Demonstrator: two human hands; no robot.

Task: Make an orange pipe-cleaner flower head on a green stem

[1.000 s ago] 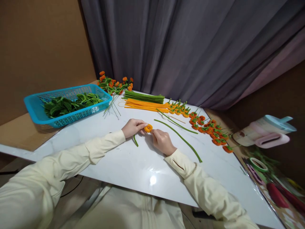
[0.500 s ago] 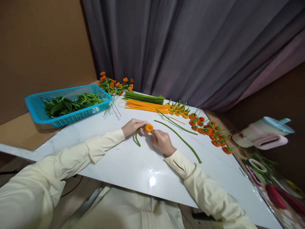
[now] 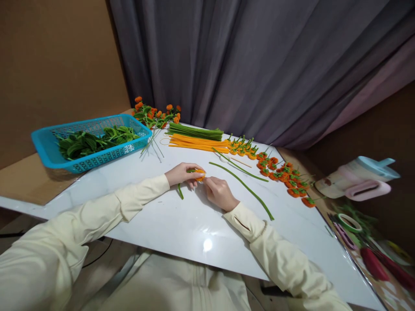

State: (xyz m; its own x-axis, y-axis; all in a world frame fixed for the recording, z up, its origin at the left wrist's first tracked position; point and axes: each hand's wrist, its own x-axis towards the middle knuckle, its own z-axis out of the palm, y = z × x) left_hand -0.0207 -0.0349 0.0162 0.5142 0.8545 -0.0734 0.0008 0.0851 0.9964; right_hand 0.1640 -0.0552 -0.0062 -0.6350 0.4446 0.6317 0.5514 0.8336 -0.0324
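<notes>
My left hand (image 3: 180, 174) pinches a yellow-orange fuzzy flower (image 3: 200, 174), which it partly covers. A green pipe cleaner (image 3: 180, 192) hangs below the same hand with its end free. Close to the flower's right edge, my right hand (image 3: 222, 195) has thumb and forefinger pressed together. Whatever lies between those fingertips is too small to make out. Just beyond the right hand, a long green pipe cleaner (image 3: 242, 186) lies curved on the white tabletop (image 3: 175, 229).
At the left stands a blue basket (image 3: 48, 162) of green leaves (image 3: 82, 144). Green pipe cleaners (image 3: 194, 131) and orange pipe cleaners (image 3: 197, 142) lie behind the hands. Several flower heads (image 3: 283, 176) line the right side, near a lidded cup (image 3: 343, 177) and green tape (image 3: 349, 223).
The flower has turned in my left hand, and its fingers now cover more of it. The hanging green end has shifted left. My right fingertips have moved slightly down and left.
</notes>
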